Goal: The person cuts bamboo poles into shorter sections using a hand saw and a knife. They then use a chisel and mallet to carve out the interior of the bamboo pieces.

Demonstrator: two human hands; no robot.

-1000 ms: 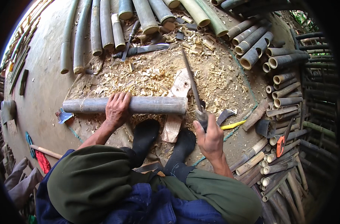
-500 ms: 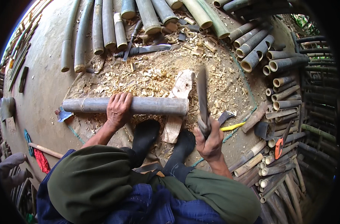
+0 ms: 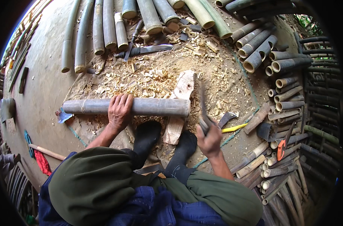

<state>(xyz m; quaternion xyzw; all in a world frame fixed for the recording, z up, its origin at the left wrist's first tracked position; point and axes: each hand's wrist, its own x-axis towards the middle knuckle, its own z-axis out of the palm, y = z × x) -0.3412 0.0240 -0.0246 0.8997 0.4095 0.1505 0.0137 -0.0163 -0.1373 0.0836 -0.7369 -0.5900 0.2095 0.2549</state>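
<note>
A thick grey bamboo tube (image 3: 160, 107) lies crosswise in front of me, its right end resting on a pale wooden block (image 3: 175, 130). My left hand (image 3: 120, 111) is wrapped over the tube's middle and presses it down. Just beyond the tube's right end, my right hand (image 3: 210, 138) grips the handle of a machete (image 3: 203, 101). Its blade points away from me, seen nearly edge-on and a little blurred, apart from the tube. The block stands between my two dark-socked feet (image 3: 147, 137).
Wood chips (image 3: 141, 81) cover the ground. Beyond them lie a long knife (image 3: 152, 49) and a row of bamboo poles (image 3: 110, 26). A tool with a yellow handle (image 3: 233, 128) lies right of my hand. Cut bamboo tubes (image 3: 288, 66) and an orange-handled saw (image 3: 281, 149) are at the right.
My right hand has shifted slightly right, and the machete blade has turned to look thinner. The left hand and the tube stay put. A dark shape at the left edge has moved.
</note>
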